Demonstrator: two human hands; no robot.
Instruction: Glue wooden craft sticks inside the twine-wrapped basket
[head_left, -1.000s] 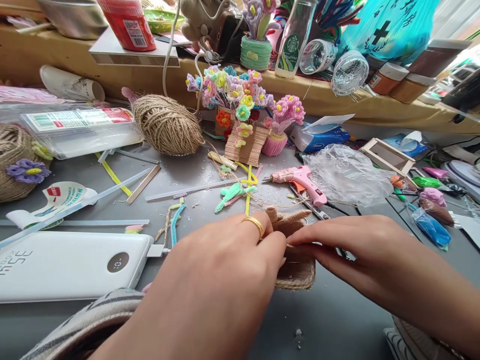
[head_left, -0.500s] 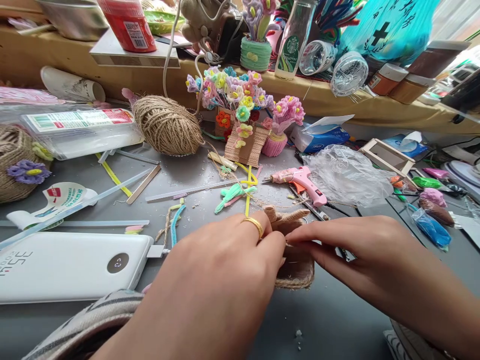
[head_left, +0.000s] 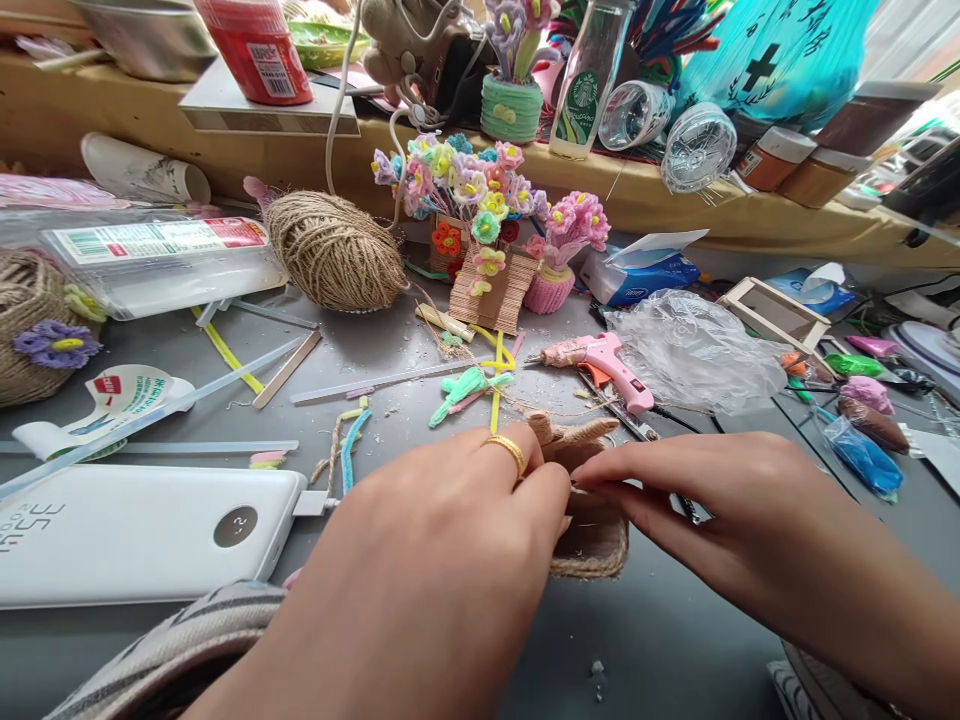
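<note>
A small brown box point(head_left: 592, 567) edged with twine sits on the grey table between my hands. My left hand point(head_left: 457, 530), with a gold ring, has its fingers curled at the box's left side; its fingertips are partly hidden. From the right, my right hand point(head_left: 697, 490) pinches with thumb and forefinger at the box's side wall. Whether anything thin lies in that pinch cannot be seen. Twine-wrapped pieces point(head_left: 574, 432) stick up at the box's far end. Beyond it lies a pink hot glue gun point(head_left: 600, 362), nozzle pointing left.
At left lie a white power bank point(head_left: 142, 530), clear glue sticks point(head_left: 172, 415) and a wooden stick point(head_left: 289, 368). Behind stand a ball of twine point(head_left: 337, 250) and pipe-cleaner flowers point(head_left: 480, 190). A crumpled plastic bag point(head_left: 697, 350) lies right of the glue gun. A cluttered ledge point(head_left: 450, 150) runs along the back.
Both hands and the box stay almost exactly in place. The digit on the power bank's display looks different.
</note>
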